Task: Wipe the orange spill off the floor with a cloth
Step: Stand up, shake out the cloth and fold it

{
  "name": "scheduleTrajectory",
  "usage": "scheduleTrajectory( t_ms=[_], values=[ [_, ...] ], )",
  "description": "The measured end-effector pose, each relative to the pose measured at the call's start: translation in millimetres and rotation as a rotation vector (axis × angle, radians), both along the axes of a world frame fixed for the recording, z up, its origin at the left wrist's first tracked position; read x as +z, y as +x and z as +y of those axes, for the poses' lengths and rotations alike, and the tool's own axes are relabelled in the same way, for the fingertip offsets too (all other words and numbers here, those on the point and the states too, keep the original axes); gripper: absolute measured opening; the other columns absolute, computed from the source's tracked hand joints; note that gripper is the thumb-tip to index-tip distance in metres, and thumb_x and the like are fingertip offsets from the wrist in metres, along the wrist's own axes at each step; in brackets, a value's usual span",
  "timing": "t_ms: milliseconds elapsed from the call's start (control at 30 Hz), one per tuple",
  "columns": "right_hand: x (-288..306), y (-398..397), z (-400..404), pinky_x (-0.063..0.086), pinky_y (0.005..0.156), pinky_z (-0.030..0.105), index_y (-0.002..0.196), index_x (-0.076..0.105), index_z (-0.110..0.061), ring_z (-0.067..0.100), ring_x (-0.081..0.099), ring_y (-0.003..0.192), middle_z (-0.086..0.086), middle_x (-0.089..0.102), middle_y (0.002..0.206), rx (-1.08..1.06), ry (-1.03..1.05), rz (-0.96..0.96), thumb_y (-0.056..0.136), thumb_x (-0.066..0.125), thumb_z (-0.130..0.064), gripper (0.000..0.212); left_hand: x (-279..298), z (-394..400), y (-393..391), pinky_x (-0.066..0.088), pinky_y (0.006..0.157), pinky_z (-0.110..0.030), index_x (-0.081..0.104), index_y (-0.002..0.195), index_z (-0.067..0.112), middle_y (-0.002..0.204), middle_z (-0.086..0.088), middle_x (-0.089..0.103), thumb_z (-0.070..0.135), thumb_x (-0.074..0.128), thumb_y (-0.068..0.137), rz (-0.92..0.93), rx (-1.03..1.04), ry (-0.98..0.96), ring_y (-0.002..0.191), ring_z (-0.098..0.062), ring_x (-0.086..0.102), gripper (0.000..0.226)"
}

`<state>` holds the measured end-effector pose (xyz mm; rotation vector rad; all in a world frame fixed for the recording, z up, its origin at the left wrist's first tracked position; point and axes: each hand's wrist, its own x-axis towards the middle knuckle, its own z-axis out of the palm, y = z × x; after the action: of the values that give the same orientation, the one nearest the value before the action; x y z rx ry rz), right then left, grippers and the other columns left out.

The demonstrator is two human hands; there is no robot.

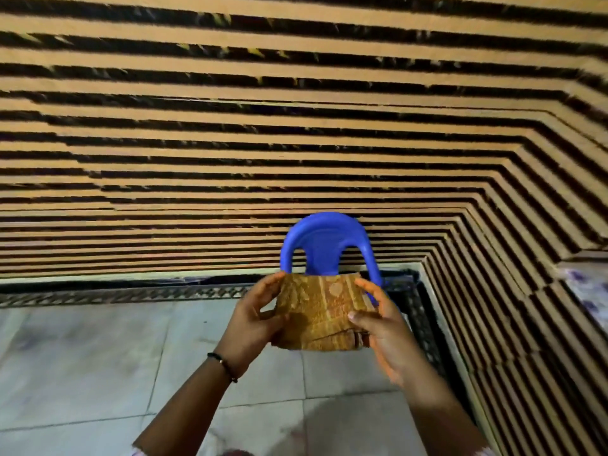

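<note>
A folded brown-orange patterned cloth is held up in front of me, above the floor. My left hand grips its left edge, thumb in front and fingers curled behind. My right hand grips its right edge in the same way. A thin dark bracelet sits on my left wrist. No orange spill shows plainly on the grey floor tiles; a faint reddish smear lies at the bottom edge, between my forearms.
A blue plastic chair stands behind the cloth against a wall of tan and black stripes. A dark patterned border runs along the wall's foot. A pale floral surface juts in at the right.
</note>
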<state>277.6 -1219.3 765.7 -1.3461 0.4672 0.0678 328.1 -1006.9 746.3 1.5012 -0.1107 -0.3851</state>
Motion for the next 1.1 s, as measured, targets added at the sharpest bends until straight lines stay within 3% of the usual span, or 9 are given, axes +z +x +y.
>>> scheduleTrajectory(
  t_ms=[133, 200, 267, 400, 533, 633, 733, 867, 1100],
  values=[
    [-20, 12, -38, 0.047, 0.086, 0.038, 0.136, 0.042, -0.026, 0.023, 0.063, 0.103, 0.009, 0.065, 0.116, -0.086, 0.044, 0.069, 0.082, 0.063, 0.006, 0.066, -7, -42, 12, 0.057, 0.068, -0.027, 0.053, 0.12, 0.037, 0.125, 0.014, 0.055, -0.007, 0.06, 0.086, 0.033, 0.014, 0.051, 0.105, -0.016, 0.064, 0.057],
    [-29, 24, -50, 0.048, 0.082, 0.037, 0.132, 0.047, -0.017, 0.023, 0.066, 0.097, 0.01, 0.07, 0.107, -0.089, 0.044, 0.091, 0.078, 0.066, 0.003, 0.06, -15, -59, 26, 0.054, 0.061, -0.024, 0.051, 0.114, 0.038, 0.118, 0.018, 0.055, -0.006, 0.062, 0.085, 0.052, 0.031, 0.085, 0.089, -0.015, 0.067, 0.054],
    [-39, 42, -60, 0.049, 0.075, 0.032, 0.124, 0.054, -0.014, 0.02, 0.068, 0.09, 0.008, 0.072, 0.098, -0.104, 0.065, 0.107, 0.081, 0.061, 0.007, 0.049, -28, -72, 46, 0.053, 0.059, -0.022, 0.048, 0.116, 0.035, 0.112, 0.019, 0.052, -0.004, 0.066, 0.083, 0.108, 0.065, 0.124, 0.09, -0.017, 0.065, 0.054],
    [-67, 88, -82, 0.052, 0.078, 0.042, 0.125, 0.053, -0.015, 0.027, 0.065, 0.096, 0.014, 0.069, 0.106, -0.136, 0.152, 0.204, 0.082, 0.051, 0.016, 0.053, -55, -94, 90, 0.055, 0.063, -0.036, 0.041, 0.123, 0.025, 0.095, -0.004, 0.058, -0.009, 0.071, 0.077, 0.505, 0.135, 0.071, 0.087, -0.028, 0.06, 0.064],
    [-101, 145, -110, 0.049, 0.073, 0.038, 0.128, 0.051, -0.008, 0.027, 0.064, 0.091, 0.015, 0.066, 0.105, -0.134, 0.168, 0.306, 0.08, 0.045, 0.023, 0.058, -77, -119, 136, 0.058, 0.053, -0.031, 0.057, 0.107, -0.002, 0.088, -0.018, 0.067, -0.016, 0.059, 0.083, 0.846, 0.111, -0.084, 0.074, -0.029, 0.066, 0.028],
    [-129, 174, -126, 0.053, 0.074, 0.047, 0.125, 0.054, -0.012, 0.035, 0.064, 0.096, 0.018, 0.066, 0.107, -0.131, 0.239, 0.398, 0.08, 0.049, 0.02, 0.056, -106, -135, 168, 0.057, 0.053, -0.031, 0.06, 0.11, 0.005, 0.087, -0.016, 0.068, -0.01, 0.062, 0.083, 0.891, 0.202, -0.037, 0.07, -0.027, 0.065, 0.03],
    [-166, 197, -140, 0.049, 0.073, 0.046, 0.125, 0.049, -0.02, 0.035, 0.061, 0.089, 0.015, 0.062, 0.107, -0.148, 0.256, 0.519, 0.084, 0.048, 0.016, 0.055, -141, -153, 191, 0.053, 0.068, -0.04, 0.062, 0.109, 0.016, 0.095, -0.017, 0.064, 0.002, 0.068, 0.083, 0.875, 0.252, 0.077, 0.077, -0.03, 0.06, 0.03],
    [-231, 232, -153, 0.045, 0.07, 0.036, 0.121, 0.047, -0.025, 0.024, 0.058, 0.082, 0.006, 0.06, 0.103, -0.103, 0.155, 0.601, 0.084, 0.045, 0.018, 0.057, -199, -183, 212, 0.053, 0.045, -0.024, 0.061, 0.102, 0.015, 0.081, -0.006, 0.062, 0.0, 0.058, 0.09, 0.897, 0.247, 0.098, 0.063, -0.016, 0.057, 0.019],
    [-361, 277, -171, 0.052, 0.076, 0.039, 0.118, 0.053, -0.02, 0.021, 0.059, 0.09, 0.007, 0.057, 0.117, 0.086, -0.108, 0.639, 0.076, 0.044, 0.026, 0.063, -329, -223, 230, 0.043, 0.051, -0.023, 0.054, 0.109, 0.018, 0.084, 0.0, 0.057, -0.019, 0.043, 0.088, 0.869, 0.256, 0.234, 0.059, -0.011, 0.055, 0.044]
  ],
)
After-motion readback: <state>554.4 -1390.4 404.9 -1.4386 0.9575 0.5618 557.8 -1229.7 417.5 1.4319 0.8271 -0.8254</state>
